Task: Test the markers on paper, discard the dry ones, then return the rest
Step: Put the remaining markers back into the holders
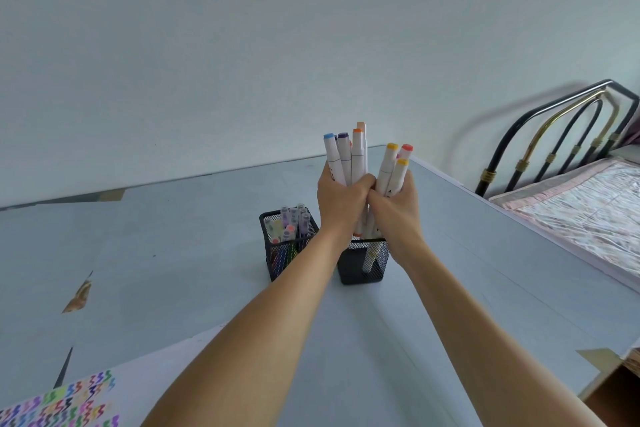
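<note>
You are gripping a bundle of white-bodied markers [349,156] upright with both hands, just above the right-hand mesh holder [362,262]. Your left hand [341,203] is wrapping closed around the group with blue, purple and orange caps, fingers curled tight on the barrels. Your right hand [398,208] is clenching the group with yellow and red-orange caps [398,158], and its knuckles are pressing against your left hand's fingers. The lower ends of the markers are reaching down toward the holder's rim beneath your wrists; whether they are touching it is hidden by your hands. One marker is lying tilted inside that holder, showing through the mesh.

Just to the left of your left wrist, a second black mesh holder [287,246] is standing on the table [173,236], filled with capped pens in pale and bright colours. Far below your left forearm, at the near left edge, a paper [59,406] covered with coloured zigzag test strokes is lying on the table. Well to the right of your right hand is a bed [571,204] with a metal frame.
</note>
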